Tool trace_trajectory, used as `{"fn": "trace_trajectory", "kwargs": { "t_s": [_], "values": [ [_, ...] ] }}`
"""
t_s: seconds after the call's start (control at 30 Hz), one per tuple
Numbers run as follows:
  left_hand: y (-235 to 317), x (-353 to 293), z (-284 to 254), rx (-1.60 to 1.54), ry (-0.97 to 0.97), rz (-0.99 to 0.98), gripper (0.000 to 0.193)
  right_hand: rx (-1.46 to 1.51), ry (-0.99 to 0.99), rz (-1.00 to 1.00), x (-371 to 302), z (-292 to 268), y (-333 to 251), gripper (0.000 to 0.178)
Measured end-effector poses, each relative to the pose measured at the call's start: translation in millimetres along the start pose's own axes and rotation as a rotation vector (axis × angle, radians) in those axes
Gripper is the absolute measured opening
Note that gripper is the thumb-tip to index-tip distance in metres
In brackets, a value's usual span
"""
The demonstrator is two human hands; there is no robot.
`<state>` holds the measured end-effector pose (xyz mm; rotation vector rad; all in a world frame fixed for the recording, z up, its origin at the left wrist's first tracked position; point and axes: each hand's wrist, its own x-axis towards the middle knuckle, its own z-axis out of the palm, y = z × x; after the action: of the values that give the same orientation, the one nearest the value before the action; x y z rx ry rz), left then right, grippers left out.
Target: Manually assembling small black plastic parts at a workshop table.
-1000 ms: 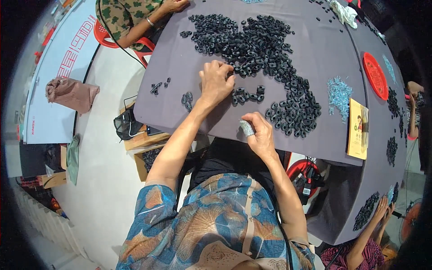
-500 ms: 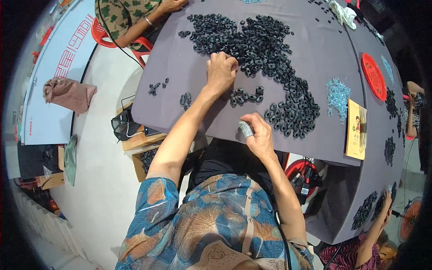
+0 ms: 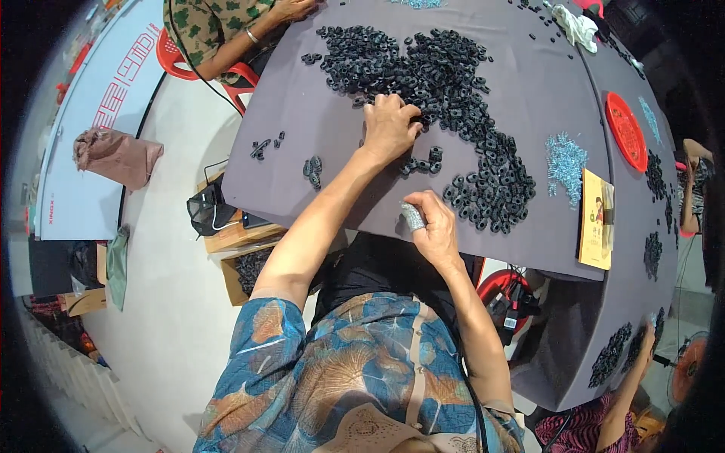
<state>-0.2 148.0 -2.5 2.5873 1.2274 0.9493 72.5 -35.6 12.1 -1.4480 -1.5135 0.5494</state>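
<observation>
Two hands are under my observation above the grey-covered tabletop (image 3: pixel 294 98). The left hand (image 3: pixel 390 128) is at the near edge of the large heap of black pieces (image 3: pixel 434 68), fingers bent; its fingertips are partly hidden, so I cannot confirm whether any piece is gripped. The right hand (image 3: pixel 436 230) is curled by the tabletop's near edge, a silver covering (image 3: pixel 413 217) on one digit; from this angle I cannot establish whether it holds anything.

Risks, in my judgement: the pieces lie loose and crowded, so a pinch at the heap could drag out neighbours. A sideways sweep of the left hand could drive strays into the small cluster (image 3: pixel 425 162) just beside it and mix the two. The heap's lower lobe comes close to the right hand and the near edge; a careless knock there could tip pieces to the floor.

Condition of the pieces: small, black, stubby and rounded, with slight shine; many appear to have an opening through them, though finer detail is too small to verify. They lie at mixed angles, some overlapping. A separate little group (image 3: pixel 313 172) sits left of the left forearm, well apart from the heap.
</observation>
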Motion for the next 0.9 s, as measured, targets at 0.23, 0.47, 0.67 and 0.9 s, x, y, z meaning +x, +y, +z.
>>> {"fn": "trace_trajectory", "kwargs": {
  "t_s": [0.23, 0.47, 0.67, 0.9],
  "values": [
    [0, -6, -8, 0.057, -0.016, 0.019, 0.019, 0.018, 0.018, -0.017, 0, 0, 2, 0.025],
    [-6, -15, -12, 0.027, 0.055, 0.016, 0.019, -0.007, 0.013, -0.023, 0, -1, 0, 0.023],
    [-18, -28, -39, -0.088, 0.164, -0.039, 0.018, 0.001, 0.019, -0.03, -1, 0, 1, 0.023],
    [-19, -64, -57, -0.209, 0.232, -0.19, 0.018, -0.016, 0.02, -0.042, -2, 0, 4, 0.024]
  ]
}}
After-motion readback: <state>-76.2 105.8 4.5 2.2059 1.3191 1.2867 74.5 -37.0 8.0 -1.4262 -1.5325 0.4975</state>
